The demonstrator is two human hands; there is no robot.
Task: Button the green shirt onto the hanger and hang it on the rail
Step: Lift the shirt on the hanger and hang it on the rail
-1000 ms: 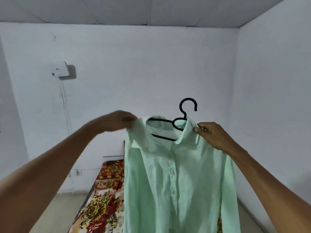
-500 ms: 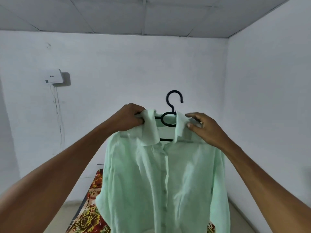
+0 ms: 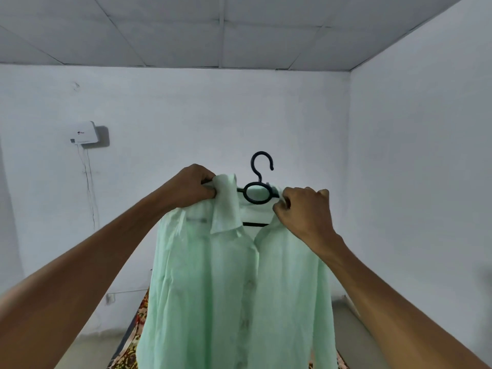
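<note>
Task looks roughly midway. The green shirt [image 3: 234, 283] is already draped on the hanger [image 3: 257, 193] and held up at head height in the middle of the room, in front of the far wall [image 3: 213, 115]. Buttons run down the front placket and the lower ones look closed, though blur makes that hard to confirm; the collar area is open, with one collar flap hanging loose left of centre. No rail shows anywhere, so the hanging step is not yet done.

Largest first: white painted wall, flat matte, a ceiling [image 3: 239, 30] of square panels above. The shirt is thin, light, slightly see-through cloth, soft and creased, long sleeves hanging limp on both sides. Near the bottom left, a flowered red and yellow sheet [image 3: 133, 350] peeks out behind the shirt. A small white box [image 3: 85, 133] with thin cables hanging down sits on the wall, far left. The hanger is dark rigid plastic, thin bars, a round ring at the neck and an open hook on top.

Left hand [image 3: 193, 186]: fingers curled, gripping the shirt's left shoulder and the hanger bar together. Right hand [image 3: 303, 211]: fingers curled tight, pinching the right collar and shoulder cloth; whether it also grips the hanger bar I cannot tell.
</note>
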